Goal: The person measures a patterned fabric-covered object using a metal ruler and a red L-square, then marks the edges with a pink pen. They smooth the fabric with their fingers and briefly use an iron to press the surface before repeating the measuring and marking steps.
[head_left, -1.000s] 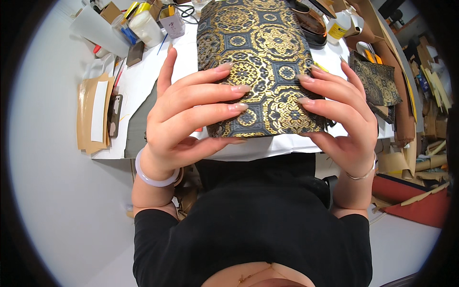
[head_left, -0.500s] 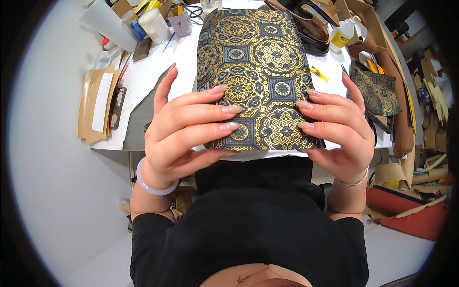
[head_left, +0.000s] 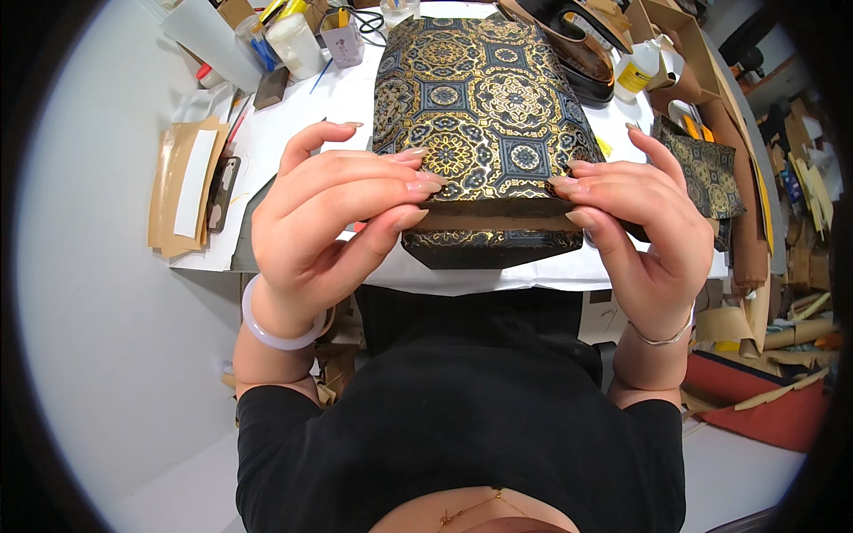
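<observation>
I have both hands at the front of the black-and-gold cover [head_left: 484, 115], which sits in the upper middle of the frame, on the white table [head_left: 444, 281]. The left hand [head_left: 311, 209] is nearly closed, with its fingers on top and its thumb down by the left end of the front edge. The right hand [head_left: 649, 213] does the same at the right end, so I think both are pinching the edge. Between them a long slot shows a plain brown strip [head_left: 498, 223], with a lower patterned lip [head_left: 493, 240] under it. To me, this step looks like lifting or fitting that front edge. The next move, I'd say, calls for both hands to press or lift evenly, so the edge stays straight and does not crease. The lip is close to the table's near edge, so I would not pull it much toward the black shirt [head_left: 462, 400]. On the left of the frame, there is bare white room between the cover and the brown paper [head_left: 164, 209]. The upper right is tighter: a dark curved thing [head_left: 582, 67] stands right beside the cover, with a white bottle [head_left: 636, 69] just past it.
</observation>
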`<state>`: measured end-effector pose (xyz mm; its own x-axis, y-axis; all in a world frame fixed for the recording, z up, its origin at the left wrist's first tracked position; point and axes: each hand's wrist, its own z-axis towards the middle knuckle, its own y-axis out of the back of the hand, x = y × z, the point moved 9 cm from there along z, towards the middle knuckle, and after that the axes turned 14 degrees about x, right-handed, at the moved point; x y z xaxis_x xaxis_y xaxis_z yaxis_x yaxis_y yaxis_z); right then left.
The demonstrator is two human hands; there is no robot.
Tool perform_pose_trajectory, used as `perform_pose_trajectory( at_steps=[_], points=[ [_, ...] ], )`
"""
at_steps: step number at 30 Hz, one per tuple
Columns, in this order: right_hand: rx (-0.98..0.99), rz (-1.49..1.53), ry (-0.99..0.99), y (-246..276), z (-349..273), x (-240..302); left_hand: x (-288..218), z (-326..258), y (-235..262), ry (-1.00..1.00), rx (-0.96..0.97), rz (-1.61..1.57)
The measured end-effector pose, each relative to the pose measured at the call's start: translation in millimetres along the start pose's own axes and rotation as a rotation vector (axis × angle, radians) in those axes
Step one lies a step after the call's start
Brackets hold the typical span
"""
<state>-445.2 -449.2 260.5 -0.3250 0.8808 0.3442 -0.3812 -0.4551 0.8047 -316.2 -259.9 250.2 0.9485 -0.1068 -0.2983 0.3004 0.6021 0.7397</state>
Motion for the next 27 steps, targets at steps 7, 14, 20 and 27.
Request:
perform_pose_trajectory(
  at_steps=[7, 14, 20, 27],
  points=[
    [-0.015, 0.047, -0.046, 2.4, 1.2, -5.5, 7.3, 3.0, 0.4, -0.020, -0.024, -0.032],
    [-0.052, 0.075, -0.055, 3.2, 4.1, -9.7, 9.6, 4.5, 1.4, -0.008, -0.052, -0.058],
    [-0.003, 0.137, -0.077, 3.7, 4.9, -11.2, 6.3, 5.6, 0.9, -0.014, 0.062, -0.084],
    [0.166, 0.106, -0.043, 1.3, 4.3, 0.1, 3.1, 2.2, -5.3, -0.073, 0.149, -0.094]
  ],
)
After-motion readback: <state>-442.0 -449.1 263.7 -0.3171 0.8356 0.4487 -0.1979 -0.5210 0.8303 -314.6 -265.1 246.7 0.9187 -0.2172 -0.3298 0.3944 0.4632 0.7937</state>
